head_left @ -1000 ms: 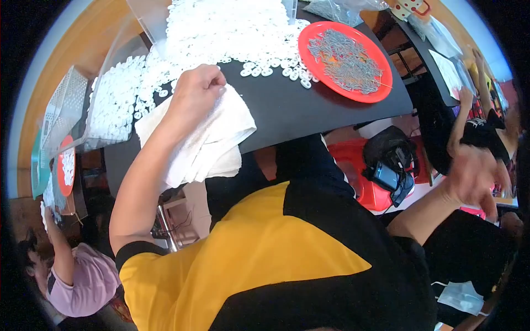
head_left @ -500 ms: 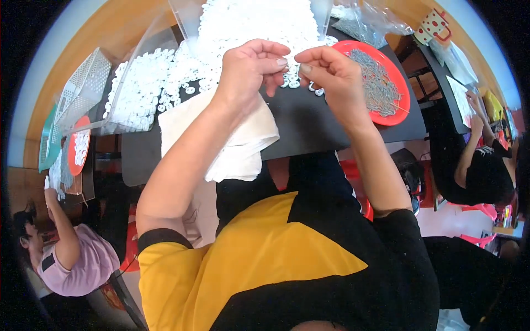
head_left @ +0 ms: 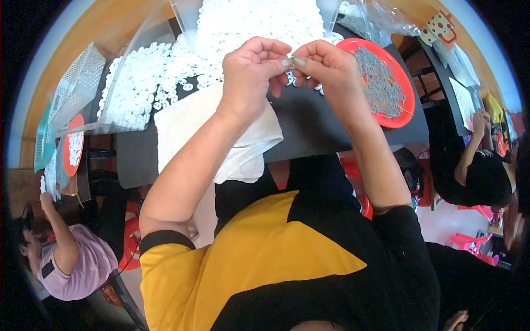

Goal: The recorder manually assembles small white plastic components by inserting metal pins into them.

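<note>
Hiding the spot where they meet, the thumbs and forefingers of the left hand (head_left: 249, 74) and right hand (head_left: 338, 71) come tip to tip — I cannot tell whether they are clamped on anything, for whatever sits there is too small to make out. White oval pieces (head_left: 259, 27) lie heaped just beyond the fingertips, cut off by the upper edge. Grey pins (head_left: 378, 83) lie in a red plate (head_left: 407, 110) beside the right hand. Both forearms angle inward, remaining fingers curled — the left one covering part of a white cloth (head_left: 185, 121).
</note>
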Demonstrator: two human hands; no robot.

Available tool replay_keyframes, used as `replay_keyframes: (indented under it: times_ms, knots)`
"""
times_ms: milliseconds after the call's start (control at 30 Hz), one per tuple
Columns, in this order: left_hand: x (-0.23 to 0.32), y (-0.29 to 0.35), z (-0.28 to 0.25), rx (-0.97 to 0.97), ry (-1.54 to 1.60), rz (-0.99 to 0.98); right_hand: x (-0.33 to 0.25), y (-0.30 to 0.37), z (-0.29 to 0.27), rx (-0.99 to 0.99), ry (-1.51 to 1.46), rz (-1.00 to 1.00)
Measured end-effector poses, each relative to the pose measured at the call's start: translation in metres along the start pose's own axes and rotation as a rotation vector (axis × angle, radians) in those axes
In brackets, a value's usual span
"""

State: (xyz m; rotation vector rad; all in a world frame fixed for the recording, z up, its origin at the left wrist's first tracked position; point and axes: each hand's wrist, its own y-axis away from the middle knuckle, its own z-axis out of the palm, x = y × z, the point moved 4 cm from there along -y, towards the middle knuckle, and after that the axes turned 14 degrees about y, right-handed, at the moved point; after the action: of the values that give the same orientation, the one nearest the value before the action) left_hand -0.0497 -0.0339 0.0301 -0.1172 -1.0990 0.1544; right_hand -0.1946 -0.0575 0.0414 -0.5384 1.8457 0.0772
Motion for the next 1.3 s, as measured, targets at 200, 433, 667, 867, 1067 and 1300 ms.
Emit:
replay_keyframes:
  times_ms: [200,433,667,867,1067,1300]
  knots:
    - [-0.005,-0.005,-0.005,-0.006,-0.013,-0.099,0.009,-0.010,0.000,0.009,-0.042,-0.043]
    - [-0.005,-0.015,-0.021,-0.064,0.091,-0.232,0.011,-0.023,0.011,0.010,-0.066,-0.075]
    - [0.002,-0.019,-0.030,-0.039,0.170,-0.204,0.013,-0.001,-0.006,0.232,0.514,-0.245]
    - [-0.002,-0.019,-0.029,0.001,0.163,-0.212,0.028,0.021,-0.064,0.336,0.931,-0.300]
    - [-0.006,-0.021,-0.032,-0.024,0.164,-0.210,0.042,0.038,-0.117,0.249,1.281,-0.160]
    - [-0.013,-0.022,-0.026,-0.061,0.158,-0.265,0.055,0.024,-0.108,0.187,1.381,-0.381]
